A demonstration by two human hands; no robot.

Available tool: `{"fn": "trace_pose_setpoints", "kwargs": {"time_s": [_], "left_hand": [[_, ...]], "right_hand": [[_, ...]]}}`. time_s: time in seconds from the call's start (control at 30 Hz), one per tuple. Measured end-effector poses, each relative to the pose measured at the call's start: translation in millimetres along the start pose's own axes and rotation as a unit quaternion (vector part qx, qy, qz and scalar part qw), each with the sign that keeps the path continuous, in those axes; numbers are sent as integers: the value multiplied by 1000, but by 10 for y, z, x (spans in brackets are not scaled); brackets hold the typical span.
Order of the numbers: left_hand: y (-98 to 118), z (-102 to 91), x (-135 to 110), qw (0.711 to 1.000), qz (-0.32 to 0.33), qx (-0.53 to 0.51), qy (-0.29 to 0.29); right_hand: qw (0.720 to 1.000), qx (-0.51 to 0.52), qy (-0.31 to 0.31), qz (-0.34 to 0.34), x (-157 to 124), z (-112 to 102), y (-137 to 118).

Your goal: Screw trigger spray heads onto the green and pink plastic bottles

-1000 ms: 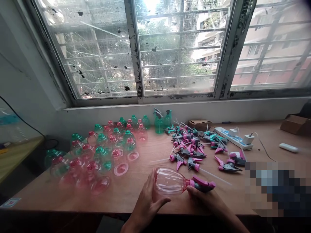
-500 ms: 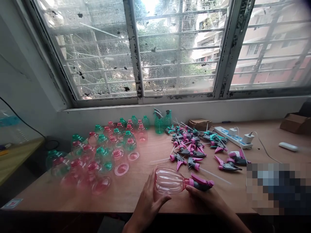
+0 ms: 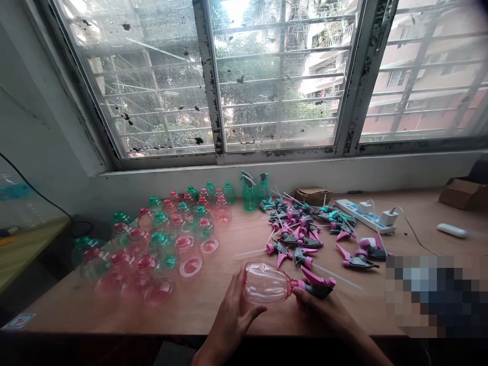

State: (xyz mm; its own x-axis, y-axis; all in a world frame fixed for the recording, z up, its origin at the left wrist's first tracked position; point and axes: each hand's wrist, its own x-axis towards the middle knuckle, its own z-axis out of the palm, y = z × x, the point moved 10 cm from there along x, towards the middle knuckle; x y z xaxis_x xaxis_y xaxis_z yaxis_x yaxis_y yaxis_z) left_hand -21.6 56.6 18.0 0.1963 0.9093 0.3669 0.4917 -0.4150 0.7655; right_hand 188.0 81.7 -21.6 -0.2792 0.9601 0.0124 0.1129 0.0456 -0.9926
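Observation:
A clear pink bottle (image 3: 267,282) lies sideways above the table's front edge, its base to the left. My left hand (image 3: 233,310) cups the base end, fingers behind it and thumb stretched out below. A pink and dark grey trigger spray head (image 3: 319,284) sits on the bottle's neck at the right. My right hand (image 3: 318,307) grips it at the pink collar with the thumb in front; the other fingers are mostly hidden. Behind the bottle lie many loose spray heads (image 3: 301,229) in pink, teal and grey, some with thin tubes.
Several pink and green open bottles (image 3: 183,244) stand at the left. Two green bottles with spray heads (image 3: 249,195) are by the wall. A power strip (image 3: 366,216), a white stick-like object (image 3: 452,230) and a cardboard box (image 3: 463,193) lie to the right. A blurred patch covers the lower right.
The spray head has turned slightly on the bottle's axis, its pink trigger now pointing higher. My right hand's grip has shifted slightly at the collar; my left hand stays around the base.

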Motion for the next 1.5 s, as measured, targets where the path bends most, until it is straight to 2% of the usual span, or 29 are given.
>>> {"fn": "trace_pose_setpoints", "kwargs": {"time_s": [0.1, 0.3, 0.47, 0.63, 0.97, 1.17, 1.4, 1.5], "left_hand": [[2, -14, -12, 1000, 11, 7, 13], [-81, 2, -11, 999, -4, 37, 1], [-30, -20, -16, 998, 24, 56, 18], [-72, 13, -31, 994, 19, 104, -3], [-15, -56, -1, 992, 43, 109, 48], [-3, -130, -7, 995, 19, 71, 61], [32, -115, -3, 994, 56, 62, 72], [27, -118, -10, 994, 42, 70, 68]], "right_hand": [[1000, -4, -2, 0, 27, 7, 33], [1000, -18, 6, 8, 64, 6, 134], [1000, -4, 12, 6, 71, -16, 166], [1000, -11, 20, 7, 63, -35, 179], [999, -17, 42, 3, 95, -82, 195], [999, 7, 50, 16, 51, -84, 164], [999, 19, 40, -4, 42, -78, 84], [999, 6, 42, -6, 58, -93, 117]]}}
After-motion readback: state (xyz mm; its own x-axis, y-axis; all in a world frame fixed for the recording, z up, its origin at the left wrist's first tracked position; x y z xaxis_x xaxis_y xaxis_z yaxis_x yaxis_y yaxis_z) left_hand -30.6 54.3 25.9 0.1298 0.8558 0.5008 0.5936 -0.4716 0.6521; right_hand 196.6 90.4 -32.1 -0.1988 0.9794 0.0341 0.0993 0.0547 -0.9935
